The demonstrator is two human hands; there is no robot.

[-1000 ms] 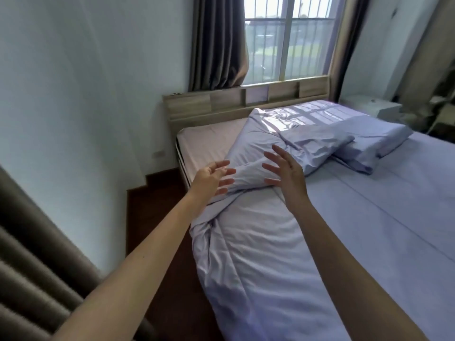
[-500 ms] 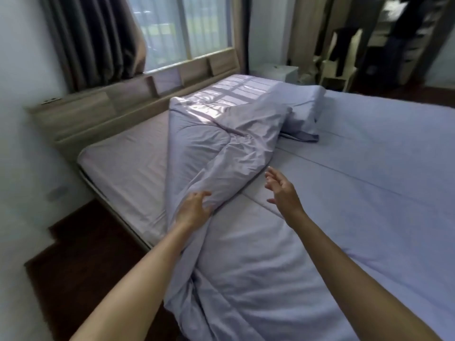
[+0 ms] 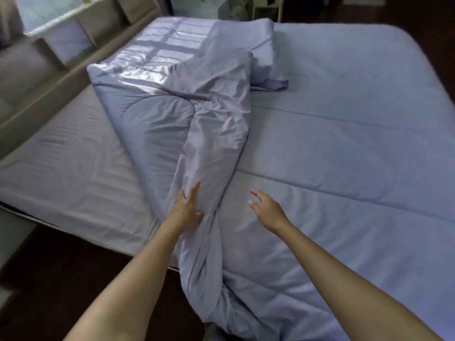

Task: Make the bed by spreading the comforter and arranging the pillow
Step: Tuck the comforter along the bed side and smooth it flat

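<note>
The left hand (image 3: pixel 186 205) has now closed on the comforter's (image 3: pixel 209 134) folded edge; right hand (image 3: pixel 267 207) hovers spread beside it, ready to unfold.

Pillow (image 3: pixel 264 49) mostly hidden behind bunched comforter fold (image 3: pixel 197 124). Left hand (image 3: pixel 186 207) fingertips sunk in fold, grip unclear. Headboard (image 3: pixel 49 60) motion-blurred, cut by left and top edges. Nightstand (image 3: pixel 209 6) cut by top edge. Both forearms leave frame at bottom.
</note>
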